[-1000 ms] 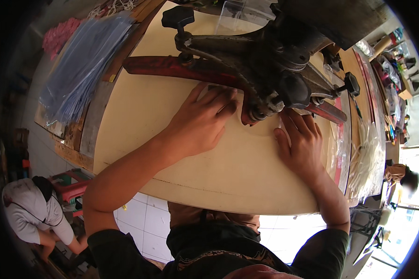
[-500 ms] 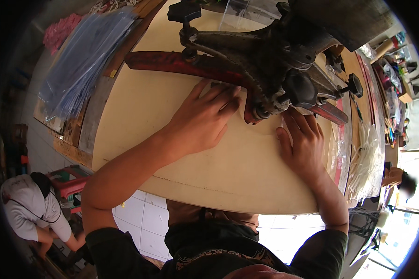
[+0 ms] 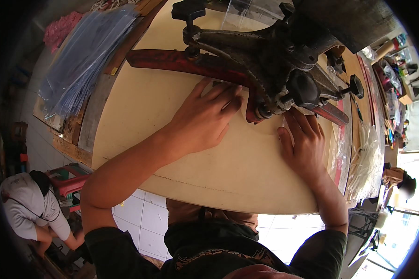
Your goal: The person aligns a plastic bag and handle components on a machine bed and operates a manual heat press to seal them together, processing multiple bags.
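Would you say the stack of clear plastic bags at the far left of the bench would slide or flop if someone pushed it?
Probably both. The clear plastic bags look thin and glossy, so layers would likely slip. They already drape unevenly over the wooden boards, suggesting they are floppy and light.

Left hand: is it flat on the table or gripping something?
Flat. The left hand lies palm down, fingers spread, on the cream tabletop beside the dark metal machine.

Your table is topped with a pale cream board whose near edge curves toward you. A dark metal press with a red bar stands on it at the far side. Both your hands lie flat on the board beside the press. A stack of clear plastic bags lies at the left.
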### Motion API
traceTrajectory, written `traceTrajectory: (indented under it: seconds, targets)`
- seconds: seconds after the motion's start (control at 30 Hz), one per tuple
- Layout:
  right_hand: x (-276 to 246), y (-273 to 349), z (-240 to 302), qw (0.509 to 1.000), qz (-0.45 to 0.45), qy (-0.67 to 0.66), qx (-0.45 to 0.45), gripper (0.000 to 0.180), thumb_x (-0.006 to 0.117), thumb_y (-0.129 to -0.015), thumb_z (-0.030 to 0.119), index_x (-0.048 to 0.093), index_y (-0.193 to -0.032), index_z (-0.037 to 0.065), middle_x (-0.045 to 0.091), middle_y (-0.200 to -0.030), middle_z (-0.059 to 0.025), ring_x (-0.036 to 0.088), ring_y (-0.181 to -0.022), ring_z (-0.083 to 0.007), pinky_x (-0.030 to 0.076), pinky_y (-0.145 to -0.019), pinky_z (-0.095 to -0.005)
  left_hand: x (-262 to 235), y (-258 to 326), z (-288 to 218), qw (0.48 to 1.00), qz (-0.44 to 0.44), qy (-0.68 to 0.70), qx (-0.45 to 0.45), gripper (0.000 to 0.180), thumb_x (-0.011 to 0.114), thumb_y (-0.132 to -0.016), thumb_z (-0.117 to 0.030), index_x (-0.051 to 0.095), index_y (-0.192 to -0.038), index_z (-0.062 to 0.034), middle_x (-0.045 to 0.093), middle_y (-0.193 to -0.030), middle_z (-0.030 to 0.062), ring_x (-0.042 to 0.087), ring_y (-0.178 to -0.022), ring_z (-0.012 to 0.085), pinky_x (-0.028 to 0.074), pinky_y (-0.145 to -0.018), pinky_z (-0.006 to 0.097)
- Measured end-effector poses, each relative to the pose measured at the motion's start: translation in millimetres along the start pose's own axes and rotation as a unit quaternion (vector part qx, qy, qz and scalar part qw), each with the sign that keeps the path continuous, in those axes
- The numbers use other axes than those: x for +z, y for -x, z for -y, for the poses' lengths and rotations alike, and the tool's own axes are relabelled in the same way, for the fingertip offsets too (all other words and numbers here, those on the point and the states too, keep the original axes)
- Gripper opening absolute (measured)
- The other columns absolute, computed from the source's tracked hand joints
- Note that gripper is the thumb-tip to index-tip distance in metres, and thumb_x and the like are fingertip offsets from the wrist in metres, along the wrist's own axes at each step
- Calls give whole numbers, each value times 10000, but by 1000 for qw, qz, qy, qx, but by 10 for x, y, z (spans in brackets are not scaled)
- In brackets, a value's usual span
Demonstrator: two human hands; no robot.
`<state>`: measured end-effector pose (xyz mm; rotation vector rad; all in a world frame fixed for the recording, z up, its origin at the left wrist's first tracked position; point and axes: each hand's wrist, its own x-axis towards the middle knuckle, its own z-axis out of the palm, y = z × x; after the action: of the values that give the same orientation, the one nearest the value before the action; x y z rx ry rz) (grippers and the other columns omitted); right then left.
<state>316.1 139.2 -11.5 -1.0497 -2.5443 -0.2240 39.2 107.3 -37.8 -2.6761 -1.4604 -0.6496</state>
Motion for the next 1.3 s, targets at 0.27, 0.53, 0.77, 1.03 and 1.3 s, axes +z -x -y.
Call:
traceTrajectory:
  seconds: [0.27, 0.53, 0.77, 1.03, 1.3]
  targets:
    - [-12, 0, -1, 1000, 2, 4, 6, 398, 672, -898, 240, 672, -1215, -1, 678, -1201, -132, 632, -919, -311, 528, -795, -413, 8, 1, -3, 1000, -18, 14, 6, 481, 606, -814, -48, 577, -1290, 16, 546, -1381, 150, 480, -1323, 299, 299, -1169, 528]
    - [-3, -12, 39, 1000, 11, 7, 8, 382, 652, -905, 217, 669, -1223, 6, 679, -1213, -133, 639, -953, -330, 533, -815, -418, 91, 11, 12, 995, -96, 26, 9, 282, 587, -836, -89, 669, -1088, 7, 640, -1271, 166, 568, -1228, 284, 347, -1120, 507]
    - [7, 1, 43, 999, 34, -6, 25, 375, 633, -915, 197, 666, -1231, -2, 681, -1206, -150, 638, -978, -361, 533, -844, -443, 122, 17, 9, 994, -111, 12, 10, 267, 591, -834, -94, 681, -1060, 16, 647, -1265, 177, 587, -1196, 282, 370, -1086, 497]
    - [2, -2, 51, 999, 39, -7, 23, 367, 627, -923, 185, 660, -1228, -16, 673, -1211, -164, 630, -1022, -381, 524, -880, -456, 91, 37, -8, 999, -47, 19, -15, 415, 618, -819, -79, 610, -1224, 13, 573, -1385, 158, 504, -1322, 294, 327, -1154, 523]
    - [4, 1, 45, 999, 40, -7, 29, 361, 629, -921, 183, 664, -1218, -19, 674, -1203, -167, 630, -1014, -384, 527, -874, -455, 94, 28, -22, 999, -46, 5, -21, 430, 627, -819, -90, 601, -1236, 12, 564, -1392, 153, 508, -1315, 293, 348, -1140, 525]
